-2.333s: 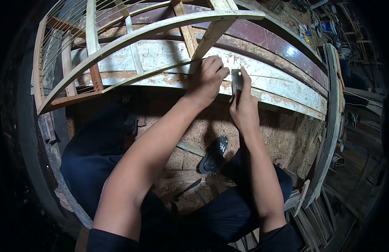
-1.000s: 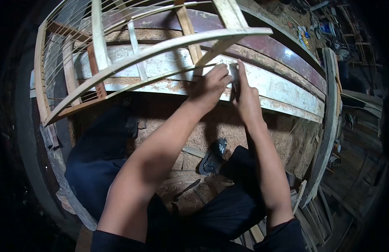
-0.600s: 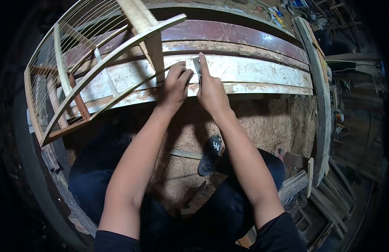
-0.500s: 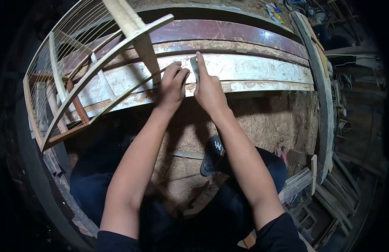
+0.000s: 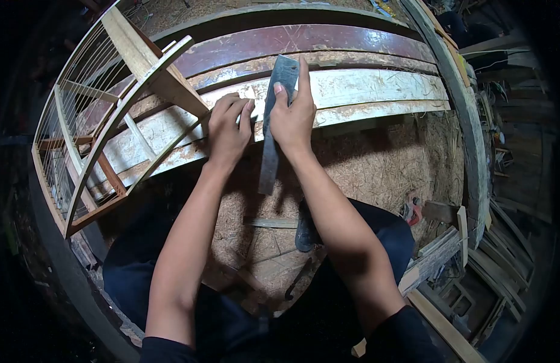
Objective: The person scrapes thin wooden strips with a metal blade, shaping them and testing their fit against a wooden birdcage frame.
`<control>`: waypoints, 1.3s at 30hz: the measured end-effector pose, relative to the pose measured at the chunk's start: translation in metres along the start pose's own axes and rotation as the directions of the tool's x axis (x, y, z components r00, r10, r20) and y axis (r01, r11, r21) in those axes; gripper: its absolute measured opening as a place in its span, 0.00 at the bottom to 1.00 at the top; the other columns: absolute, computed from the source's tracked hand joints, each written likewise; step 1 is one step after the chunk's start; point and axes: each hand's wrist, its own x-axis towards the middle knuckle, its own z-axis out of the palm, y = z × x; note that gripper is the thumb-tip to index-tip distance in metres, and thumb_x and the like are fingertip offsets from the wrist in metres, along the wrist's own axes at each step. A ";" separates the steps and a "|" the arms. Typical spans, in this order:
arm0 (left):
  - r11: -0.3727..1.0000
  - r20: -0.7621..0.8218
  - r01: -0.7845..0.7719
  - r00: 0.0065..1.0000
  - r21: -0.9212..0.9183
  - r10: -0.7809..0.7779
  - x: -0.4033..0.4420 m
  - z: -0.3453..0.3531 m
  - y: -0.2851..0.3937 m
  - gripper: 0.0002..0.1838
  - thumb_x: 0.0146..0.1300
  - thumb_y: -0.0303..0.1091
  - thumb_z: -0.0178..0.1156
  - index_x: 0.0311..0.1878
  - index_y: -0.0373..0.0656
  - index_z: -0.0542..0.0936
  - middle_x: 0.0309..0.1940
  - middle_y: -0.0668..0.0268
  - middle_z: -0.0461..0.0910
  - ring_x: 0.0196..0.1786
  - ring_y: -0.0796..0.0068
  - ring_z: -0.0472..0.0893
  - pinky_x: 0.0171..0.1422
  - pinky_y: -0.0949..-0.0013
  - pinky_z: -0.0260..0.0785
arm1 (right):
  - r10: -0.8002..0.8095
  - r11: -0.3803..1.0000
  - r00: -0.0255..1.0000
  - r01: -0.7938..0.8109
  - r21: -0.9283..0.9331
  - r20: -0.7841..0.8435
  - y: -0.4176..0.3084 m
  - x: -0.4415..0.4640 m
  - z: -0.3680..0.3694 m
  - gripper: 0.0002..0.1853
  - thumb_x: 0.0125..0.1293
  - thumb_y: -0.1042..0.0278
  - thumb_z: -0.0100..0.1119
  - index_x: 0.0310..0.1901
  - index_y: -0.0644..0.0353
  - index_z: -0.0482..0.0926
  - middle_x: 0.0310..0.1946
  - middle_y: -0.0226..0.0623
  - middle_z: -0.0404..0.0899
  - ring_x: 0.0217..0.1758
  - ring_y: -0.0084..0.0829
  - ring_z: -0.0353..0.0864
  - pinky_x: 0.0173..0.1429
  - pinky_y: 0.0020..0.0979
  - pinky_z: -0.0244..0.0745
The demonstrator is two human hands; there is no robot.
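Observation:
My right hand (image 5: 294,118) is closed around a flat grey metal blade (image 5: 281,75), with the thumb on its face and the index finger stretched along its edge. A narrow tail of the blade hangs below the palm. To its left, my left hand (image 5: 227,127) is curled at the end of a thin wooden strip (image 5: 171,145), apparently gripping it; the fingers cover the contact. That strip belongs to a tilted, arched wooden birdcage frame (image 5: 125,94) with fine parallel bars, leaning over the bench at left. White-topped planks (image 5: 370,91) lie beneath both hands.
A dark reddish plank (image 5: 352,43) runs behind the white one. An upright beam (image 5: 467,139) bounds the right side, with scrap wood (image 5: 491,266) beyond it. Below are a particle-board surface (image 5: 376,157), a dark slipper (image 5: 306,227) and a dark curved tool (image 5: 298,278).
The birdcage frame and my left hand have shifted left, away from the blade. My right hand has turned the blade so its broad face shows. The view has tilted slightly.

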 end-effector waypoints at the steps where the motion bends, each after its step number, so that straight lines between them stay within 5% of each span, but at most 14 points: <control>1: 1.000 0.019 0.001 1.000 -0.015 0.000 -0.001 -0.002 0.003 0.07 0.70 0.29 0.67 0.45 0.36 0.89 0.46 0.53 0.86 0.54 0.54 0.86 0.61 0.58 0.77 | 0.002 1.000 1.000 -0.002 0.001 -0.028 -0.001 0.000 0.000 0.37 0.76 0.78 0.56 0.83 0.56 0.54 0.31 0.45 0.87 0.33 0.30 0.87 0.45 0.30 0.79; 7: 0.989 0.069 -0.149 0.986 -0.005 0.149 -0.015 -0.023 0.011 0.08 0.67 0.32 0.70 0.42 0.37 0.89 0.41 0.56 0.85 0.58 0.49 0.81 0.65 0.52 0.73 | 0.349 0.933 0.933 -0.338 0.125 -0.083 -0.022 0.004 -0.021 0.39 0.75 0.78 0.59 0.83 0.58 0.53 0.31 0.43 0.85 0.32 0.26 0.81 0.42 0.28 0.75; 9: 0.988 0.109 -0.156 0.982 0.010 0.154 -0.019 -0.033 0.015 0.13 0.64 0.37 0.74 0.45 0.38 0.89 0.41 0.55 0.85 0.59 0.50 0.80 0.66 0.51 0.72 | 0.501 0.830 0.857 -0.436 0.349 -0.120 -0.029 0.013 -0.028 0.38 0.74 0.79 0.58 0.82 0.57 0.54 0.60 0.66 0.78 0.62 0.49 0.84 0.64 0.41 0.76; 13: 0.980 0.287 -0.196 0.941 0.032 0.179 -0.016 -0.054 0.033 0.23 0.60 0.44 0.77 0.51 0.37 0.87 0.41 0.52 0.86 0.55 0.51 0.82 0.62 0.53 0.74 | 0.536 0.762 0.799 -0.318 0.564 -0.274 -0.007 0.025 -0.028 0.36 0.75 0.78 0.59 0.80 0.57 0.55 0.62 0.62 0.78 0.62 0.50 0.83 0.64 0.43 0.76; 15: 0.995 0.322 -0.052 0.946 0.089 0.021 -0.019 -0.053 0.033 0.25 0.60 0.44 0.77 0.53 0.37 0.86 0.41 0.51 0.86 0.50 0.49 0.84 0.58 0.54 0.76 | 0.485 0.789 0.810 -0.242 0.565 -0.329 -0.007 0.023 -0.030 0.35 0.76 0.78 0.59 0.79 0.59 0.56 0.61 0.60 0.79 0.62 0.48 0.83 0.64 0.42 0.75; 17: 0.992 0.284 -0.078 0.958 0.098 0.048 -0.022 -0.051 0.032 0.24 0.62 0.43 0.76 0.55 0.36 0.85 0.42 0.49 0.85 0.45 0.46 0.84 0.55 0.52 0.77 | 0.664 0.633 0.734 -0.452 0.628 -0.142 -0.005 0.018 -0.035 0.35 0.76 0.78 0.58 0.79 0.60 0.55 0.60 0.59 0.79 0.61 0.47 0.83 0.65 0.40 0.75; 20: 0.985 0.229 0.034 0.971 0.170 -0.073 -0.023 -0.047 0.028 0.24 0.64 0.41 0.74 0.58 0.37 0.84 0.45 0.49 0.85 0.47 0.46 0.84 0.55 0.53 0.77 | 0.638 0.730 0.762 -0.557 0.396 -0.105 0.022 0.012 -0.034 0.30 0.75 0.72 0.62 0.74 0.67 0.65 0.55 0.53 0.85 0.60 0.43 0.84 0.66 0.39 0.74; 21: 0.977 0.203 -0.041 0.979 0.210 -0.003 -0.022 -0.045 0.024 0.22 0.66 0.40 0.73 0.58 0.37 0.84 0.46 0.49 0.84 0.49 0.47 0.83 0.56 0.53 0.76 | 0.619 0.769 0.783 -0.588 0.252 -0.060 0.028 0.010 -0.034 0.28 0.74 0.70 0.64 0.71 0.69 0.70 0.53 0.51 0.87 0.59 0.42 0.85 0.66 0.39 0.75; 23: 0.962 0.182 -0.114 0.981 0.247 0.070 -0.021 -0.039 0.018 0.21 0.67 0.38 0.71 0.59 0.37 0.84 0.47 0.49 0.83 0.52 0.47 0.82 0.58 0.52 0.76 | 0.633 0.759 0.767 -0.589 0.278 -0.106 0.040 0.006 -0.026 0.26 0.71 0.67 0.67 0.67 0.72 0.76 0.48 0.46 0.89 0.58 0.39 0.86 0.65 0.39 0.76; 25: 0.946 0.166 -0.077 0.986 0.314 0.025 -0.019 -0.036 0.024 0.20 0.69 0.38 0.69 0.59 0.35 0.83 0.50 0.49 0.81 0.56 0.47 0.79 0.61 0.52 0.73 | 0.656 0.708 0.754 -0.628 0.324 0.030 0.044 0.004 -0.027 0.30 0.74 0.72 0.64 0.72 0.76 0.67 0.44 0.42 0.86 0.36 0.23 0.81 0.41 0.29 0.75; 31: 0.937 0.192 -0.036 0.981 0.347 -0.034 -0.014 -0.023 0.019 0.21 0.69 0.39 0.69 0.58 0.35 0.84 0.52 0.50 0.78 0.57 0.48 0.76 0.64 0.52 0.71 | 0.602 0.782 0.797 -0.599 0.172 0.040 0.039 0.002 -0.028 0.29 0.74 0.69 0.64 0.71 0.75 0.72 0.40 0.36 0.85 0.42 0.24 0.80 0.51 0.28 0.75; 33: 0.941 0.183 -0.045 0.983 0.335 -0.018 -0.015 -0.022 0.016 0.21 0.68 0.38 0.69 0.59 0.36 0.84 0.52 0.48 0.79 0.56 0.47 0.77 0.64 0.51 0.71 | 0.582 0.806 0.813 -0.580 0.114 0.023 0.037 0.002 -0.030 0.26 0.71 0.63 0.66 0.65 0.69 0.79 0.44 0.48 0.90 0.50 0.44 0.89 0.61 0.41 0.79; 39: 0.944 0.117 -0.073 0.992 0.323 0.037 -0.016 -0.026 0.022 0.21 0.69 0.42 0.69 0.59 0.39 0.85 0.53 0.48 0.80 0.59 0.46 0.77 0.66 0.52 0.72 | 0.390 0.921 0.915 -0.390 -0.021 0.106 0.025 -0.004 -0.072 0.26 0.71 0.62 0.66 0.65 0.69 0.80 0.44 0.49 0.90 0.47 0.44 0.90 0.57 0.40 0.81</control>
